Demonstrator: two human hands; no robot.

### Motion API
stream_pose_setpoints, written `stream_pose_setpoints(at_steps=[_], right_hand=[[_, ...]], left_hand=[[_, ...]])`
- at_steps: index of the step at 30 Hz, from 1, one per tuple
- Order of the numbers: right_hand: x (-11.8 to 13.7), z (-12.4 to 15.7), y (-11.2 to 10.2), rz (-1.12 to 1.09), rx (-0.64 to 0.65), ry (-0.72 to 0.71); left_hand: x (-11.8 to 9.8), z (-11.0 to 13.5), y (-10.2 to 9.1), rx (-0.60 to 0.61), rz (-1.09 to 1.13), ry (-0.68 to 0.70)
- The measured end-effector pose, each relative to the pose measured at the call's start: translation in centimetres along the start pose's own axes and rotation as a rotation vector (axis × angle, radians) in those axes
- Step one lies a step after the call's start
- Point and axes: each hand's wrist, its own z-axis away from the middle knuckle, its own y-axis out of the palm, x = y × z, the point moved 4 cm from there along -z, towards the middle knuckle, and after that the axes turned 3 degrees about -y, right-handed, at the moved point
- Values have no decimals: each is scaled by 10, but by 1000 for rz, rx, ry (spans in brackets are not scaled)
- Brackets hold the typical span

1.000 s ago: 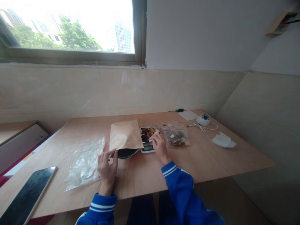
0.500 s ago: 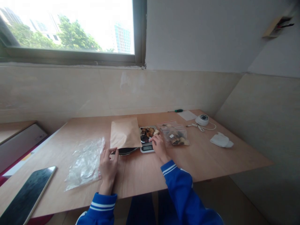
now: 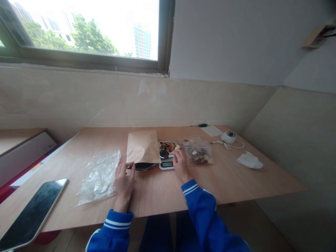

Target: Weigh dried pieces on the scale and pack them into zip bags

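Note:
A brown paper pouch [image 3: 143, 147] lies flat, its mouth toward me gaping to show a dark lining. My left hand [image 3: 124, 182] is closed with thumb and fingers on the mouth's left corner. Just right of the pouch stands a small white kitchen scale [image 3: 163, 167] with a display at its front. Dried pieces [image 3: 168, 148], dark brown, tan and pale, are heaped on its platform. My right hand [image 3: 181, 165] is at the scale's right side, fingers curled by the pale pieces. What lies between those fingertips is hidden.
Zip bags [image 3: 201, 154] of dried pieces lie right of the scale. A crumpled clear plastic bag [image 3: 99, 178] and a phone [image 3: 34, 210] are at left. Further right are a white camera [image 3: 229, 137] with cable, a white cloth [image 3: 250, 160], paper [image 3: 211, 131] and a green-handled tool [image 3: 202, 125].
My view has shifted slightly, so everything on the table sits a little further right. Both hands keep nearly the same places at the pouch and the scale.

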Motion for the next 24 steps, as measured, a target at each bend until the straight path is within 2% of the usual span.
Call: stream_pose_setpoints(at_steps=[2,4,8,10,14,20,24], right_hand=[[19,1,-12,-18,-152,-69],[44,4,-15,-55,-178,-179],[95,13,11,-144,138,-382],[109,14,28,-145,239,-373],[120,8,51,-42,326,-251],[140,12,62,130,507,-302],[143,16,68,242,566,-231]], left_hand=[[1,0,1,-4,-5,6],[1,0,1,-9,-12,23],[-1,1,0,-42,-27,85],[-1,2,-2,-96,-32,112],[1,4,-5,-180,-35,140],[-1,4,-7,-192,-15,168],[-7,5,-11,-232,-17,225]])
